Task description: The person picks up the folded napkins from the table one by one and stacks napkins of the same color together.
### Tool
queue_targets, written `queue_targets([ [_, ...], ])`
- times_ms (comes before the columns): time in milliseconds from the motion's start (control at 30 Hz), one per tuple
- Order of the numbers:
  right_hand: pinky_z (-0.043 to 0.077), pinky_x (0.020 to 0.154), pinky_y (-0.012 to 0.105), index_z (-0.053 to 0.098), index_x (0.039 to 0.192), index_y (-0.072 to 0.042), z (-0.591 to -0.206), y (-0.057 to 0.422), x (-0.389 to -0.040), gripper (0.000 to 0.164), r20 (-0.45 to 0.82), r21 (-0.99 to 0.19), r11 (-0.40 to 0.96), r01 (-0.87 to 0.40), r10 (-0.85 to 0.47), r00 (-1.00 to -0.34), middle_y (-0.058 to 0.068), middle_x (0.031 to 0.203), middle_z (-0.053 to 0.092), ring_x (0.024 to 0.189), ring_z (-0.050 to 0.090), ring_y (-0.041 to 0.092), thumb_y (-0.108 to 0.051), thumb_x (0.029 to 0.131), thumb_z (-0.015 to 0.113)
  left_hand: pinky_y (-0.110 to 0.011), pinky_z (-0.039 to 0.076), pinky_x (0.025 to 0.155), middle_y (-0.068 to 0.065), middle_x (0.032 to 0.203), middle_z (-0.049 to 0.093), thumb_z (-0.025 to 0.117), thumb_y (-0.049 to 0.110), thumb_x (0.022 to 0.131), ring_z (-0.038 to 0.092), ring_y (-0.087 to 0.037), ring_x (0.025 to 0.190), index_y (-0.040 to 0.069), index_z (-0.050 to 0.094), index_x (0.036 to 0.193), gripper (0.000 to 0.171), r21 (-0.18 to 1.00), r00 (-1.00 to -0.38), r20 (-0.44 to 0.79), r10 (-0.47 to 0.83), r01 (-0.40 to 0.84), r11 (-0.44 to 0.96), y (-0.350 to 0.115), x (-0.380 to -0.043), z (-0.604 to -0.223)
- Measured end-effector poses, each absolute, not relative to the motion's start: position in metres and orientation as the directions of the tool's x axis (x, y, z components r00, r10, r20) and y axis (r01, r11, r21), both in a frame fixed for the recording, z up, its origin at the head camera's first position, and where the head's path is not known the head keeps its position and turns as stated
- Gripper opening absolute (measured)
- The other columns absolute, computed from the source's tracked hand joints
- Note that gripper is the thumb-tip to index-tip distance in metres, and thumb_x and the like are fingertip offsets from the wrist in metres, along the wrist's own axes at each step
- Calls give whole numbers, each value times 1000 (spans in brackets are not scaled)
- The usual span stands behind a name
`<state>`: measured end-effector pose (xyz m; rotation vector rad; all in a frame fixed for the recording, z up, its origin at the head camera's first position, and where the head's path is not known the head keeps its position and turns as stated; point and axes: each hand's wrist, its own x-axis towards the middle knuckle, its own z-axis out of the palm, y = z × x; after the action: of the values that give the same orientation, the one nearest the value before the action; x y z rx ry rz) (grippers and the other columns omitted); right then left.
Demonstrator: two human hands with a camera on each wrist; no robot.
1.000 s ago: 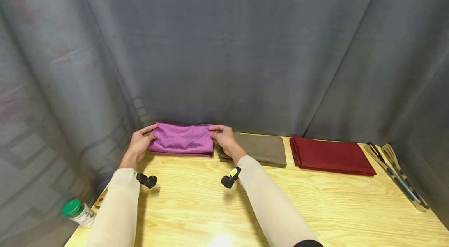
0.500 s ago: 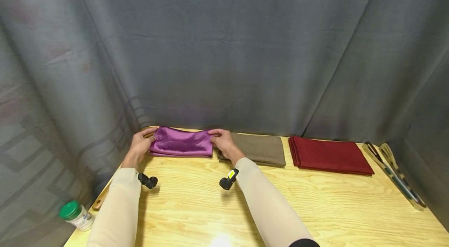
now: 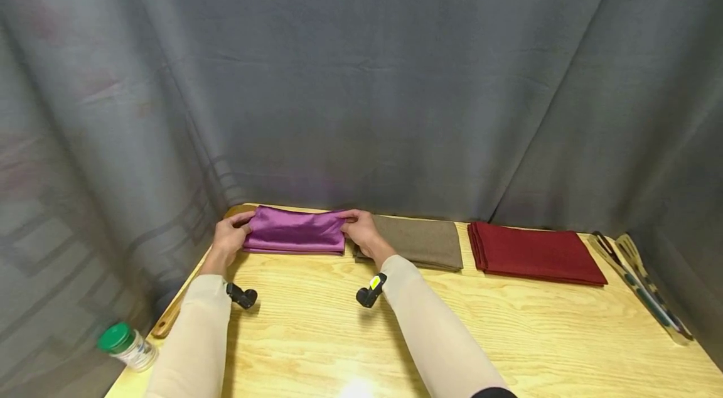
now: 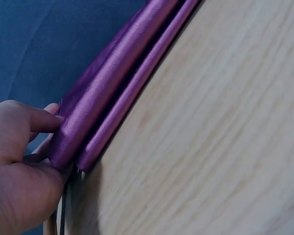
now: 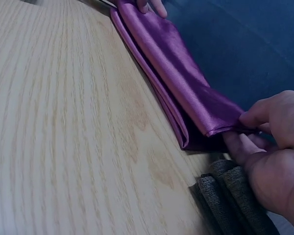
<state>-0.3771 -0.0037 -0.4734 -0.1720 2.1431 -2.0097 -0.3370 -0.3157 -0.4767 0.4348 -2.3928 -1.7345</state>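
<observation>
A folded purple satin cloth [image 3: 295,231] lies along the back of the wooden table, at the left. My left hand [image 3: 230,238] pinches its left end. At the opposite end, my right hand [image 3: 363,233] grips the upper layers between thumb and fingers. In the right wrist view, the purple cloth [image 5: 166,63] has a lower fold that opens beneath the held layers. Right beside it lies a folded grey-brown cloth [image 3: 423,241], partly covered by my right hand and wrist. Farther right is a folded dark red cloth [image 3: 533,252].
Metal tongs [image 3: 641,288] with slotted ends lie at the right edge of the table [image 3: 316,335]. A jar with a green lid [image 3: 135,351] stands at the front left, near a brown wooden piece [image 3: 165,322] along the left edge. A grey curtain [image 3: 361,84] hangs behind.
The raised back edge of the purple cloth has come down and its top lies lower, with both hands still holding its ends. The other cloths stay in place.
</observation>
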Motion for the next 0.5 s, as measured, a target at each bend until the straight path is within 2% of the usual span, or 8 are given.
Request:
queue_targets([
  [67, 59, 81, 32, 63, 129, 10, -472, -2, -376, 40, -59, -996, 78, 43, -220, -974, 19, 106, 66, 83, 60, 14, 15, 89, 55, -4, 39, 77, -23, 155, 48, 51, -6, 98, 45, -24, 133, -3, 55, 145, 48, 947, -947, -39, -320, -137, 289, -315, -337, -478],
  [133, 60, 88, 38, 61, 131, 11, -469, 1, -374, 42, -61, -996, 80, 44, -225, -972, 24, 114, 66, 87, 62, 17, 15, 90, 55, -4, 38, 77, -24, 155, 48, 50, -6, 97, 43, -27, 136, -4, 55, 145, 47, 946, -946, -31, -322, -131, 296, -315, -337, -479],
  [167, 59, 87, 38, 59, 132, 11, -467, 3, -372, 43, -59, -996, 84, 40, -229, -972, 25, 117, 65, 88, 62, 17, 14, 90, 55, -4, 38, 77, -25, 154, 49, 51, -6, 97, 43, -27, 136, -5, 56, 144, 47, 945, -946, -26, -322, -128, 300, -316, -337, -479],
  [367, 54, 105, 47, 52, 138, 14, -452, 22, -362, 41, -44, -999, 43, 33, -277, -960, 32, 129, 55, 102, 64, 27, 11, 97, 49, -8, 42, 74, -28, 144, 57, 52, -4, 97, 53, -28, 123, -6, 60, 139, 43, 905, -939, 2, -345, -145, 400, -321, -329, -474],
  [400, 50, 110, 51, 51, 138, 15, -449, 27, -361, 40, -38, -999, 26, 32, -286, -958, 32, 130, 54, 105, 65, 30, 11, 98, 48, -10, 42, 75, -28, 142, 58, 52, -3, 97, 55, -29, 122, -5, 61, 138, 42, 892, -935, 13, -355, -150, 427, -321, -328, -472],
  [500, 47, 112, 53, 51, 140, 13, -439, 46, -355, 40, -21, -1000, -11, 26, -304, -952, 28, 130, 56, 108, 67, 29, 10, 100, 47, -17, 42, 84, -24, 141, 62, 52, 2, 97, 59, -31, 125, -1, 63, 137, 41, 848, -930, 52, -364, -151, 508, -320, -325, -460],
])
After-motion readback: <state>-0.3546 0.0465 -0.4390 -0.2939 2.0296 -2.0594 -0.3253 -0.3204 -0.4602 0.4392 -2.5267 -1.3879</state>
